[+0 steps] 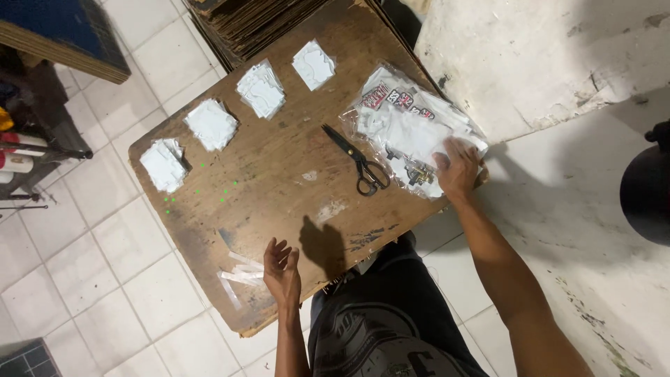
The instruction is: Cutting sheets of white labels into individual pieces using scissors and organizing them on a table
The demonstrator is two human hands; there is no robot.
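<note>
The right hand (457,167) presses flat on the plastic sticker bag (412,129) at the counter's (279,181) right edge; the left hand (281,269) hovers open, empty. The bag could slide off beside the scissors (361,164).

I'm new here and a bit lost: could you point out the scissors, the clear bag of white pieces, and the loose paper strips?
Scissors (357,159), head view, on the pivot of the black blades.
Clear bag of white pieces (408,126), head view, mid-bag.
Paper strips (241,276), head view, middle of the strips.
</note>
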